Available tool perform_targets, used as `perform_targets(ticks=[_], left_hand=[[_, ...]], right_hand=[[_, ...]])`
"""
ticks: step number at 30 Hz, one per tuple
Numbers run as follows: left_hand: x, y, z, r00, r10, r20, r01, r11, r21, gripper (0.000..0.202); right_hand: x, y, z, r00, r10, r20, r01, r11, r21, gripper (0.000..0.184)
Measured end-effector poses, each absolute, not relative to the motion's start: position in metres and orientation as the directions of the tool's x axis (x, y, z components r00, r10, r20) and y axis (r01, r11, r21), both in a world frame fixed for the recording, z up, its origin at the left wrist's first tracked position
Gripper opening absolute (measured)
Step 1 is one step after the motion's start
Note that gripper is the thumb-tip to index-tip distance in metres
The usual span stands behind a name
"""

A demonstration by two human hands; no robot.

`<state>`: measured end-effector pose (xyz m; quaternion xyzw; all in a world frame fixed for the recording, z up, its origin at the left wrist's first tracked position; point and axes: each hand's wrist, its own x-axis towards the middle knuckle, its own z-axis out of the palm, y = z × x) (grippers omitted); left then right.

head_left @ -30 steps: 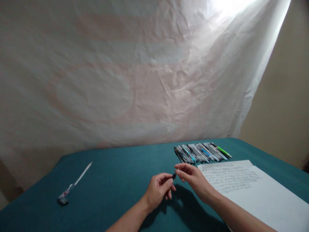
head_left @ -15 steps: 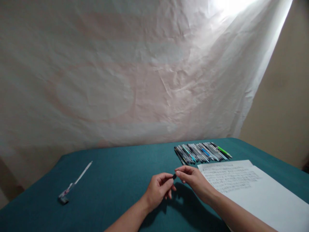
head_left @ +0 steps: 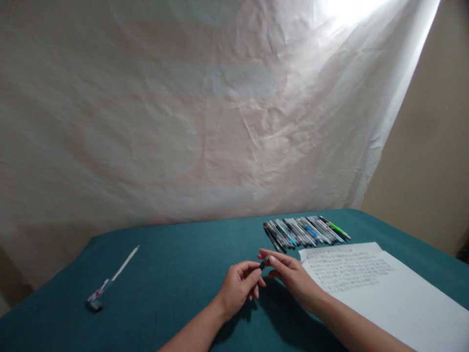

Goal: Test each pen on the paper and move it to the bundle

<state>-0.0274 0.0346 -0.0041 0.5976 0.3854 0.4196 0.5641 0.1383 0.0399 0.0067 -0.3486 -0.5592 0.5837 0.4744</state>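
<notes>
My left hand (head_left: pixel 238 288) and my right hand (head_left: pixel 289 273) meet above the middle of the teal table (head_left: pixel 172 274). Between their fingertips sits a small dark pen part (head_left: pixel 264 263); both hands pinch it, the left from below, the right from above. A row of several pens (head_left: pixel 306 231) lies just beyond my right hand. A white sheet with handwriting (head_left: pixel 351 269) lies to the right of the hands.
A thin white pen refill (head_left: pixel 124 263) and a small patterned pen piece (head_left: pixel 95 299) lie at the table's left side. A wrinkled white cloth (head_left: pixel 205 112) hangs behind the table. A beige wall (head_left: pixel 428 161) stands at the right.
My right hand's fingers have shifted slightly left and up over the small dark part, which now tilts upward. My left hand has stayed nearly in place.
</notes>
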Motion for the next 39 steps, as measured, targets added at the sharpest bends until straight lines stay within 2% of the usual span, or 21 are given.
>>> perform_targets(ticks=[3,7,9,14,17,21,26,29,34,39], left_hand=[[-0.027,0.034,-0.004,0.35,0.935,0.06,-0.003,-0.063,0.998,0.036],[-0.027,0.033,-0.002,0.353,0.934,0.053,0.02,-0.064,0.998,0.037],[-0.027,0.033,-0.001,0.348,0.936,0.05,0.023,-0.062,0.998,0.037],[-0.026,0.035,0.0,0.341,0.938,0.058,0.016,-0.068,0.998,0.039],[-0.025,0.037,-0.001,0.347,0.936,0.055,0.023,-0.067,0.997,0.038],[-0.023,0.038,-0.001,0.342,0.939,0.043,0.042,-0.061,0.997,0.038],[-0.022,0.039,0.0,0.333,0.942,0.037,0.031,-0.05,0.998,0.04],[-0.022,0.039,-0.002,0.332,0.943,0.041,0.035,-0.055,0.998,0.04],[-0.021,0.038,-0.003,0.334,0.94,0.063,0.045,-0.083,0.996,0.039],[-0.023,0.04,-0.004,0.355,0.933,0.059,0.06,-0.086,0.995,0.036]], right_hand=[[0.138,0.04,0.009,-0.286,0.945,0.159,-0.095,0.137,-0.986,0.039],[0.137,0.04,0.008,-0.198,0.969,0.147,-0.025,0.145,-0.989,0.03],[0.137,0.04,0.006,-0.183,0.974,0.131,-0.046,0.124,-0.991,0.03],[0.137,0.041,0.004,-0.266,0.952,0.152,-0.153,0.114,-0.982,0.043],[0.137,0.043,0.004,-0.253,0.949,0.187,-0.117,0.162,-0.98,0.04],[0.138,0.045,0.002,-0.169,0.976,0.135,-0.075,0.123,-0.99,0.033],[0.139,0.046,0.001,-0.215,0.965,0.148,-0.169,0.113,-0.979,0.042],[0.139,0.046,0.001,-0.221,0.959,0.179,-0.141,0.15,-0.978,0.038],[0.138,0.047,-0.002,-0.149,0.982,0.117,-0.157,0.094,-0.983,0.032],[0.138,0.045,-0.001,-0.208,0.963,0.169,-0.182,0.132,-0.974,0.035]])
